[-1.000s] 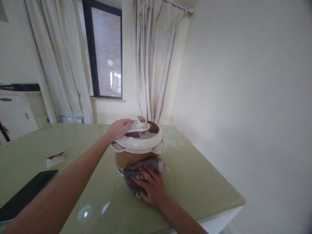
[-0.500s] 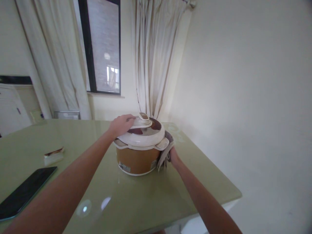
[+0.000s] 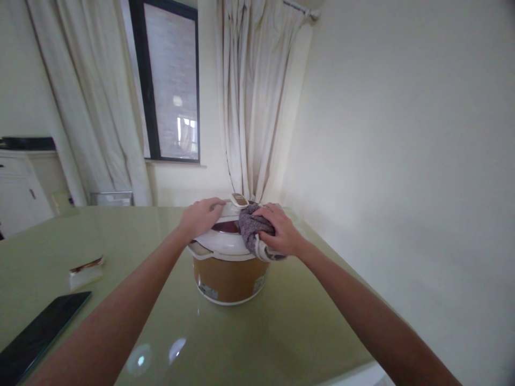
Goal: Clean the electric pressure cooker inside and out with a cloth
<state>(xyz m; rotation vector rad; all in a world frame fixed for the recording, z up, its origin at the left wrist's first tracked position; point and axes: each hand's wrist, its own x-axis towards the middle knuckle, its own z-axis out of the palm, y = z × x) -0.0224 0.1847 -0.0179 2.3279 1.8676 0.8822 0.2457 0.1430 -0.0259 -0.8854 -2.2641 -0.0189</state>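
Observation:
An electric cooking pot (image 3: pixel 231 279) with a brown body and a white-rimmed lid stands on the table. My left hand (image 3: pixel 200 217) grips the left side of the lid (image 3: pixel 219 242), its fingers beside the handle (image 3: pixel 238 200). In my right hand (image 3: pixel 281 230) is a bunched grey-purple towel (image 3: pixel 252 225), pressed on the right part of the lid. The towel covers that side of the lid and the pot's right grip. My left fingertips are partly hidden behind the hand.
The glossy green table (image 3: pixel 225 343) runs to a wall (image 3: pixel 402 161) on the right. A dark phone (image 3: pixel 44 332) and a small packet (image 3: pixel 86 273) lie at the left. Curtains (image 3: pixel 257 96) and a window (image 3: pixel 171 80) are behind.
My right hand has moved the towel from low at the pot's right side up onto the lid. My left hand stays on the lid. The view has tilted slightly up.

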